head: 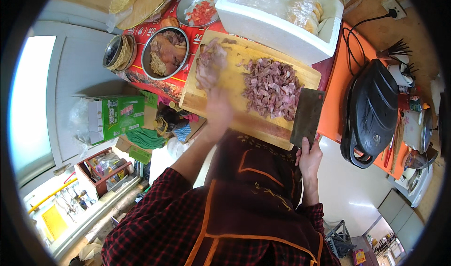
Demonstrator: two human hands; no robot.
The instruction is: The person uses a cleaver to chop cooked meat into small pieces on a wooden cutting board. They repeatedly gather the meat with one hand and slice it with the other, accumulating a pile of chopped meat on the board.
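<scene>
My right hand (309, 157) grips the handle of a broad cleaver (307, 114), whose blade lies at the right edge of the wooden cutting board (236, 120). My left hand (219, 111), blurred, is over the board's near left part with no object seen in it; its fingers are too blurred to read. Just beyond its fingers lie larger pieces of sliced cooked meat (208, 67), partly blurred. A heap of chopped meat (273, 86) covers the board's right half, beside the blade. A metal bowl (143, 56) left of the board holds large chunks of meat.
Behind the board stand a white foam box (271, 30) with bread in plastic and a metal bowl (179, 10) of chopped red and white food. A black electric griddle (373, 107) with a power cord is at right. A green carton (123, 114) and bottles (165, 121) stand lower left.
</scene>
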